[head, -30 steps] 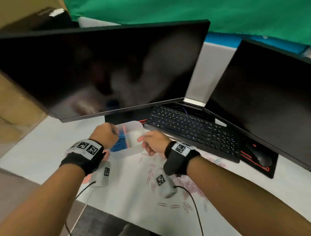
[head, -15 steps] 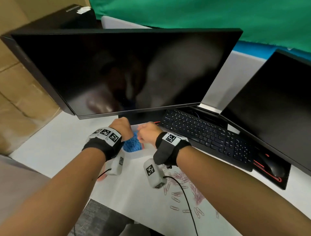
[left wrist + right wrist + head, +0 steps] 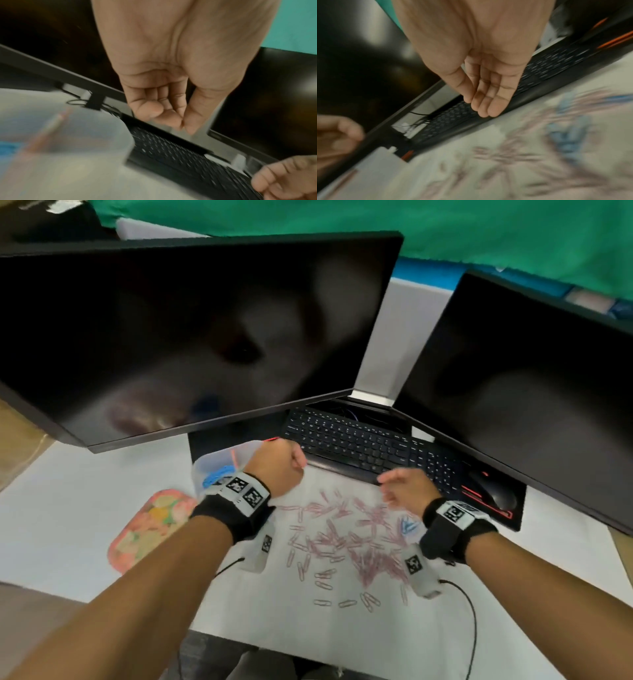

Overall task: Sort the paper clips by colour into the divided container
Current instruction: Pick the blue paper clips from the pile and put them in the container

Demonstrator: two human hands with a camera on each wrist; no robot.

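Partway through, by the look of it; prob. under half. Has a heap of blue clips (image 3: 214,477) already in the container (image 3: 219,454), in the compartment on the near-left side of its red divider (image 3: 234,456). Cannot tell what lies in the compartment beyond the divider: hidden by the left hand in the head view, blurred in the wrist view.

Leaves plenty to do. Shows a wide scatter of pink clips (image 3: 349,539) loose on the bench (image 3: 85,474), right of the container and nearer the person, none visibly inside it. Shows also a few stray blue clips (image 3: 408,525) at the far-right edge of that scatter, well apart from the container, so blue not finished either.

Left hand (image 3: 277,470): just beside the container's right wall, fingers (image 3: 154,112) loosely curled w/ thumb tip meeting a fingertip; nothing visible btwn them, so apparently empty. Right hand (image 3: 407,487): well right of the container, fingers (image 3: 488,102) nearly straight and together, palm bare, holding nothing.

Judged remaining: collect the stray blues, then shift the whole pink pile into the other compartment. Prob. many trips or handfuls, given the no. of pinks.

Also around: keyboard (image 3: 370,446) right of the container; flowery pink tray (image 3: 150,525) near-left of it, poss. the container's lid, cannot confirm.
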